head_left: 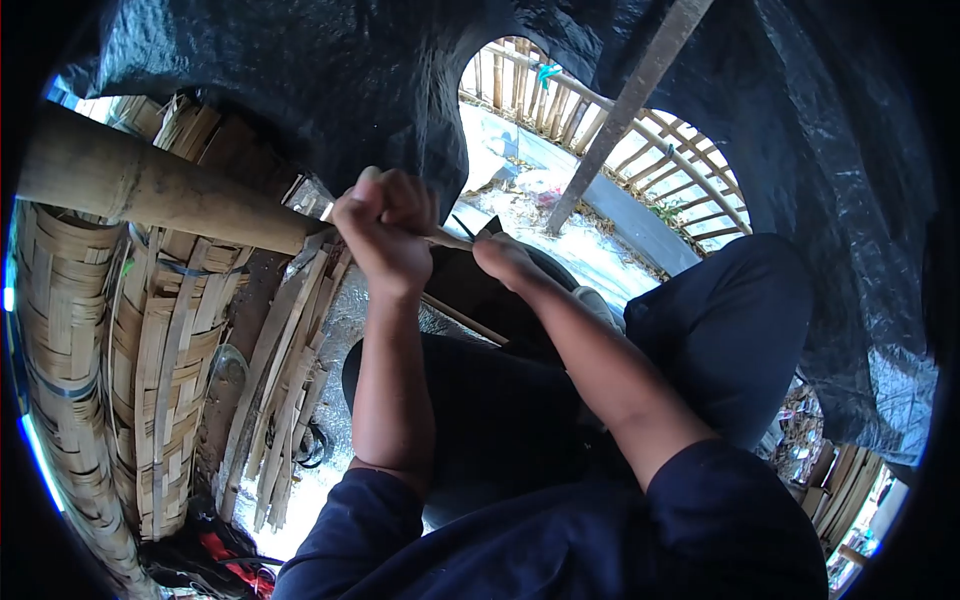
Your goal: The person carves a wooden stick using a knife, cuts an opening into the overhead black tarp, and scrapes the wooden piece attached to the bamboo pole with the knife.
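Observation:
My left hand (388,228) is raised in front of me, its fingers closed in a fist on a thin, pale bamboo strip (450,240). The strip runs across to my right hand (503,260), which is closed just to the right and a little lower. A narrow dark blade-like piece (463,227) sticks up beside my right fingers, where it meets the strip. Its handle is hidden by the hand, so I cannot tell exactly what tool it is. Both hands are above my lap, over a dark cloth.
A thick bamboo pole (160,190) juts in from the left, above rolled woven bamboo panels (70,300). Split bamboo slats (275,380) lean beside them. Black plastic sheeting (300,80) hangs ahead, with a slanting post (630,110) and a bamboo fence (570,105) beyond.

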`<action>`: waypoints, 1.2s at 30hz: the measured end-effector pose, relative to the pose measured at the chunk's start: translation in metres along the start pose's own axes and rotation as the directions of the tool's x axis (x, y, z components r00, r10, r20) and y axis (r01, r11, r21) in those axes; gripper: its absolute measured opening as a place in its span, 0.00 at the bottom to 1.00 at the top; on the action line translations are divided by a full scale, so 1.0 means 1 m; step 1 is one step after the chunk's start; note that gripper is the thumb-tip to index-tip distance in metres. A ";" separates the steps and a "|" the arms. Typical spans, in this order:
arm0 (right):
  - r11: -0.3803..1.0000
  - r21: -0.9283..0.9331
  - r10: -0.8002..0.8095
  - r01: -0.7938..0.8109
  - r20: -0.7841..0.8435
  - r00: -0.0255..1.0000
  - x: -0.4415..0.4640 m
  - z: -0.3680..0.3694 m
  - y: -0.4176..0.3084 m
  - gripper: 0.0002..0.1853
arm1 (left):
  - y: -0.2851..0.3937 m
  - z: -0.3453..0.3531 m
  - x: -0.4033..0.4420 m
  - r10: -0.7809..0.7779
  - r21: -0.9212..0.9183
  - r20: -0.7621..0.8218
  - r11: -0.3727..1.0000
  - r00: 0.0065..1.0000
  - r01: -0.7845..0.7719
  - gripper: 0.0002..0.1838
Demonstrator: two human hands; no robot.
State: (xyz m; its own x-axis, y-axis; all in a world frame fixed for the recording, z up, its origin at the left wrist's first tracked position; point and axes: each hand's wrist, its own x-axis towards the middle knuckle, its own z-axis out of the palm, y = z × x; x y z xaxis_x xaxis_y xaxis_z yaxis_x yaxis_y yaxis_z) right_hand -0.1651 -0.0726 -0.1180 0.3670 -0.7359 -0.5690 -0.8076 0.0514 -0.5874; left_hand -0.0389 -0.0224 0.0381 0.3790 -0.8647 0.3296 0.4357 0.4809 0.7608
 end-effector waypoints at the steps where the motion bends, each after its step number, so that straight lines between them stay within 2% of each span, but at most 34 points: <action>1: 1.000 -0.008 0.000 0.000 0.005 1.000 -0.013 -0.011 -0.012 0.23 | 0.000 0.001 0.001 0.007 0.052 -0.009 0.999 1.000 -0.007 0.24; 2: 0.975 0.178 0.113 -0.136 0.132 0.985 -0.032 -0.027 -0.029 0.23 | 0.002 0.000 0.004 0.008 0.048 -0.018 0.999 1.000 -0.007 0.24; 3: 0.896 0.338 0.200 -0.288 0.271 0.942 -0.043 -0.036 -0.036 0.23 | 0.005 -0.002 0.010 0.020 0.034 -0.110 0.999 0.994 -0.016 0.24; 4: 0.898 0.329 0.206 -0.292 0.270 0.940 -0.045 -0.030 -0.036 0.23 | 0.008 -0.006 0.015 0.030 0.022 -0.201 0.999 0.979 -0.026 0.24; 6: 0.970 0.231 0.086 -0.072 -0.050 0.995 -0.042 -0.004 -0.037 0.23 | 0.013 -0.024 0.020 0.002 0.008 -0.197 1.000 0.980 0.000 0.24; 8: 0.953 0.286 0.132 -0.101 -0.089 0.987 -0.009 0.019 -0.022 0.21 | 0.013 -0.040 0.024 0.071 -0.020 -0.206 0.997 0.976 -0.077 0.22; 10: 0.985 0.168 0.069 -0.049 -0.116 0.991 -0.006 0.023 -0.032 0.24 | 0.021 -0.059 0.023 0.087 -0.002 -0.184 0.996 0.979 -0.089 0.21; 11: 0.980 0.201 0.031 0.015 -0.224 0.974 -0.001 0.036 -0.032 0.30 | 0.025 -0.069 0.023 0.117 0.030 -0.289 0.993 0.950 -0.113 0.22; 12: 0.976 0.217 0.034 0.015 -0.219 0.975 -0.012 0.034 -0.042 0.30 | 0.028 -0.075 0.022 0.145 0.064 -0.389 0.989 0.910 -0.131 0.22; 13: 0.987 0.157 0.058 -0.029 -0.179 0.982 -0.030 0.023 -0.058 0.29 | 0.032 -0.076 0.021 0.121 0.041 -0.424 0.993 0.897 -0.115 0.23; 14: 0.993 0.094 0.081 -0.068 -0.146 0.986 -0.040 0.015 -0.066 0.28 | 0.032 -0.076 0.020 0.118 0.047 -0.412 0.993 0.903 -0.109 0.23; 16: 0.986 0.134 0.112 -0.097 -0.109 0.988 -0.039 0.024 -0.057 0.27 | 0.030 -0.074 0.014 0.051 -0.067 -0.223 0.995 0.973 -0.067 0.25; 17: 0.985 0.159 0.096 -0.071 -0.154 0.983 -0.038 0.027 -0.052 0.26 | 0.026 -0.072 0.013 0.050 -0.089 -0.151 0.994 0.987 -0.064 0.25; 18: 0.983 0.180 0.081 -0.044 -0.202 0.976 -0.034 0.027 -0.046 0.25 | 0.025 -0.068 0.015 0.047 -0.086 -0.142 0.995 0.989 -0.059 0.25; 19: 0.996 0.074 -0.026 0.047 -0.259 0.966 -0.025 0.029 -0.046 0.23 | 0.023 -0.065 0.015 0.048 -0.080 -0.080 0.995 0.996 -0.055 0.25; 20: 0.996 0.083 -0.018 0.041 -0.254 0.967 -0.018 0.029 -0.039 0.23 | 0.022 -0.061 0.014 0.046 -0.075 -0.021 0.996 0.999 -0.048 0.25; 22: 0.995 0.103 0.012 0.003 -0.145 0.989 -0.030 -0.004 -0.049 0.20 | 0.019 -0.051 0.010 0.055 -0.060 -0.015 0.997 0.998 -0.056 0.24; 23: 0.993 0.119 0.017 0.001 -0.145 0.989 -0.032 0.001 -0.041 0.20 | 0.018 -0.048 0.012 0.069 -0.052 0.000 0.996 0.998 -0.069 0.23; 25: 0.997 -0.053 -0.061 0.052 -0.182 0.981 -0.042 0.018 -0.026 0.19 | 0.017 -0.050 0.013 0.059 -0.058 0.017 0.997 0.998 -0.058 0.24; 26: 0.998 -0.042 -0.052 0.046 -0.180 0.982 -0.038 0.020 -0.026 0.19 | 0.016 -0.051 0.014 0.064 -0.074 0.024 0.995 0.998 -0.062 0.24; 28: 0.961 0.217 0.199 -0.171 -0.117 0.973 -0.029 0.019 -0.031 0.18 | 0.016 -0.049 0.014 0.065 -0.057 0.043 0.996 0.997 -0.062 0.24; 29: 0.961 0.217 0.196 -0.169 -0.109 0.974 -0.019 0.015 -0.028 0.18 | 0.016 -0.050 0.013 0.055 -0.061 0.062 0.997 0.997 -0.051 0.24; 31: 0.997 -0.056 -0.063 0.056 -0.123 0.990 -0.001 0.009 -0.018 0.20 | 0.016 -0.049 0.011 0.037 -0.054 0.076 0.998 0.996 -0.033 0.24; 32: 0.997 -0.049 -0.063 0.057 -0.119 0.991 0.000 0.011 -0.014 0.20 | 0.015 -0.046 0.012 0.045 -0.069 0.076 0.997 0.996 -0.039 0.24; 34: 0.999 0.033 -0.018 0.019 -0.035 0.999 -0.016 0.005 -0.016 0.23 | 0.015 -0.045 0.015 0.038 -0.080 0.079 0.996 0.996 -0.031 0.23; 35: 0.917 0.354 0.192 -0.183 0.008 0.981 -0.037 -0.002 -0.018 0.26 | 0.016 -0.047 0.018 0.046 -0.066 0.060 0.997 0.997 -0.042 0.23; 36: 0.917 0.353 0.195 -0.186 0.011 0.981 -0.033 0.001 -0.016 0.26 | 0.015 -0.048 0.019 0.058 -0.052 0.037 0.997 0.998 -0.056 0.23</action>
State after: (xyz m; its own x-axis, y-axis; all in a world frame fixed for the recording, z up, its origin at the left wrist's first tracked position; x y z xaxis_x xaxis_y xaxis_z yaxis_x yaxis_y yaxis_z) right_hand -0.1634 -0.0488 -0.0906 0.2078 -0.7044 -0.6787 -0.6458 0.4223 -0.6361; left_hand 0.0140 -0.0245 0.0294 0.3731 -0.8402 0.3935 0.4555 0.5354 0.7113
